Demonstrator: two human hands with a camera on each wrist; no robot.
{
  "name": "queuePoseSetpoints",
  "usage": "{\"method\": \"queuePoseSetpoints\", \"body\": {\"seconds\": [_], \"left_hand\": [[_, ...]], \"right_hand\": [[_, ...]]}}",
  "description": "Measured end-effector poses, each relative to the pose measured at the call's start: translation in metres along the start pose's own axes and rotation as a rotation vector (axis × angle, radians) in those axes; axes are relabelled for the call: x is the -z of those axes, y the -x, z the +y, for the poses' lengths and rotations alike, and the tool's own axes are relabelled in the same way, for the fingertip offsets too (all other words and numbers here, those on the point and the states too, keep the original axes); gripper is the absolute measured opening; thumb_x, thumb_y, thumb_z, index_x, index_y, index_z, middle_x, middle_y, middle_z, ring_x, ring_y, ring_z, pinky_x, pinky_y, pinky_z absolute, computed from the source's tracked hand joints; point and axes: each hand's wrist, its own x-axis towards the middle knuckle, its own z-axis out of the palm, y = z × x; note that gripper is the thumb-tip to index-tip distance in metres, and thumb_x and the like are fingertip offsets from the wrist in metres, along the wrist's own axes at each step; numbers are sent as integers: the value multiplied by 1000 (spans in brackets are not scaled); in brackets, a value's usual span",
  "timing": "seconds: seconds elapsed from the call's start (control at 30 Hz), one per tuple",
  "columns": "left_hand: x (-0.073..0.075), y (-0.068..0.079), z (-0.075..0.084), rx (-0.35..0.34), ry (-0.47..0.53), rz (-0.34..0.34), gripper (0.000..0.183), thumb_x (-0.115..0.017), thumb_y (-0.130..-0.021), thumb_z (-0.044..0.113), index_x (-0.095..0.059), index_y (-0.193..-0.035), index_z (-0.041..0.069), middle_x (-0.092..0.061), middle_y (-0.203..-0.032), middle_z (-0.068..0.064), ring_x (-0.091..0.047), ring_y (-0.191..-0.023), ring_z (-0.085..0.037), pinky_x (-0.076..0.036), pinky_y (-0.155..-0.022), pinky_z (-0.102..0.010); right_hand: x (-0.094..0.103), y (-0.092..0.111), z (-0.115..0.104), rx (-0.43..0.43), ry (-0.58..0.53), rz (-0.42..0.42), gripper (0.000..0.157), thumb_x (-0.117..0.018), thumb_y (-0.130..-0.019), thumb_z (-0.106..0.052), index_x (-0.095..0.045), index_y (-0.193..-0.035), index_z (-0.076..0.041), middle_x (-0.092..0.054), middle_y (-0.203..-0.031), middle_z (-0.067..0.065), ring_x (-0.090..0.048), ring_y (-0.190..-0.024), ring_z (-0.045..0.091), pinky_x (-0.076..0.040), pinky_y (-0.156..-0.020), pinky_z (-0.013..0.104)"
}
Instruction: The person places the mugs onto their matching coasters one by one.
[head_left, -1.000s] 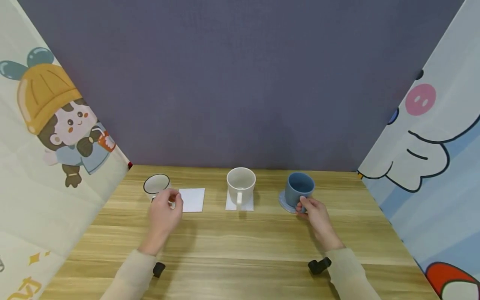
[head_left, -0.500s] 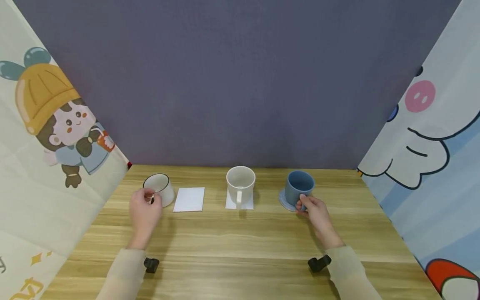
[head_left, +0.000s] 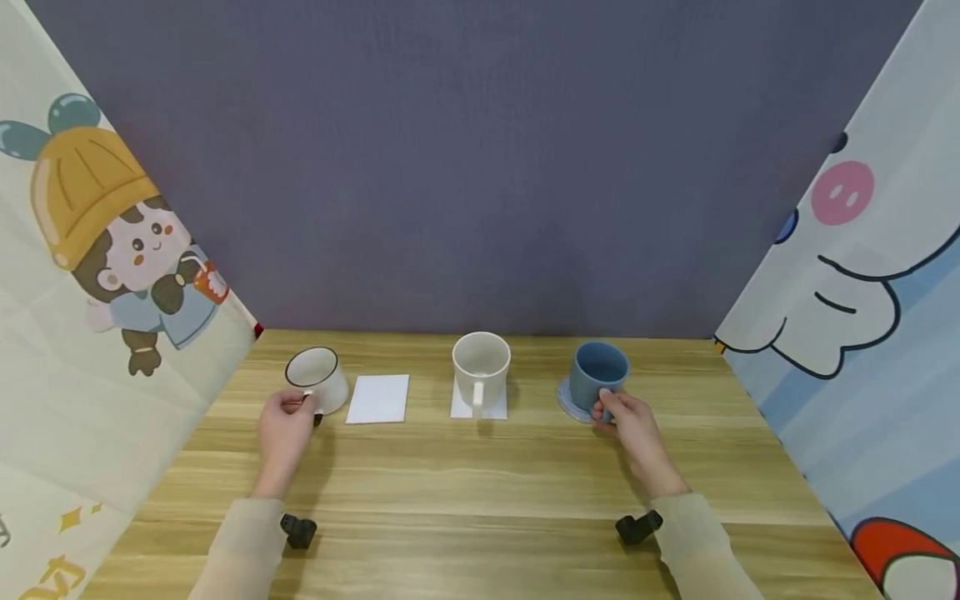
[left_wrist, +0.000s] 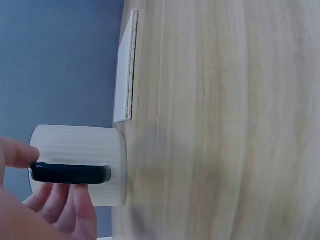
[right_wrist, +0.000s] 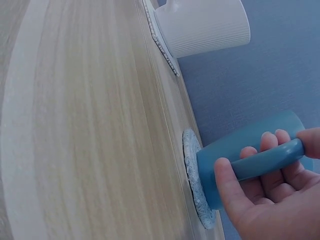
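Note:
On the left of the table, a white mug (head_left: 332, 392) with a dark rim stands upright. My left hand (head_left: 283, 433) holds its black handle (left_wrist: 70, 173), thumb side at the top and several fingers behind the handle in the left wrist view. A white square coaster (head_left: 378, 399) lies just right of this mug, apart from it. At the right, a blue mug (head_left: 588, 387) stands on a round grey-blue coaster (head_left: 567, 402). My right hand (head_left: 633, 432) grips the blue handle (right_wrist: 267, 161), its fingers curled through and around it.
Between the hands, a white ribbed mug (head_left: 471, 387) stands on another white square coaster (head_left: 459, 411), handle toward me. The wooden table (head_left: 465, 517) ends at a dark grey-blue panel (head_left: 480, 167). Printed curtains (head_left: 60, 375) hang on both sides.
My left hand has moved left from in front of the white mug's right side and now holds its black handle. My right hand stays on the blue mug's handle.

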Motion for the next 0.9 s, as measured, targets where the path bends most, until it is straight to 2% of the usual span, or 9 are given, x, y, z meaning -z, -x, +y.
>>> {"method": "queuePoseSetpoints", "body": {"seconds": [0.1,0.27,0.5,0.67,0.83,0.9], "left_hand": [[0,-3,-2,59,83,-46,28,-64,-97,25,-60,-109,1,-61,-89,-4,-53,-74,-11,-44,-60,-21],[-2,-6,-4,145,233,-122,24,-61,-100,24,-60,-93,0,-60,-77,2,-53,-69,-10,-47,-60,-22],[-5,-11,-6,170,358,-215,24,-51,-103,17,-62,-95,-4,-60,-76,3,-57,-72,-8,-52,-66,-26],[-8,-14,-8,198,461,-231,24,-48,-103,13,-61,-85,3,-58,-72,1,-57,-67,-10,-51,-63,-25],[-9,-13,-7,203,452,-204,27,-47,-101,14,-57,-77,6,-54,-67,2,-53,-60,-8,-47,-58,-24],[-9,-13,-8,208,458,-197,27,-48,-101,13,-57,-76,7,-53,-66,2,-52,-59,-8,-45,-56,-23]], "right_hand": [[0,0,-1,3,-6,0,34,-51,-108,-25,-59,-96,7,-59,-91,4,-62,-89,15,-56,-93,42],[1,-1,-1,0,1,-1,33,-50,-108,-24,-59,-97,6,-59,-90,4,-62,-88,14,-57,-92,40],[1,-2,2,1,-1,4,32,-50,-108,-22,-60,-96,7,-59,-90,4,-63,-87,15,-58,-89,38],[0,-2,3,9,4,6,33,-50,-108,-22,-60,-97,7,-60,-89,5,-62,-87,14,-58,-89,37],[-3,2,-1,7,46,42,37,-49,-108,-24,-60,-101,11,-61,-91,7,-61,-87,14,-58,-88,37],[-6,3,-3,19,118,77,39,-49,-108,-24,-61,-103,13,-63,-92,10,-61,-88,14,-59,-85,36]]}}
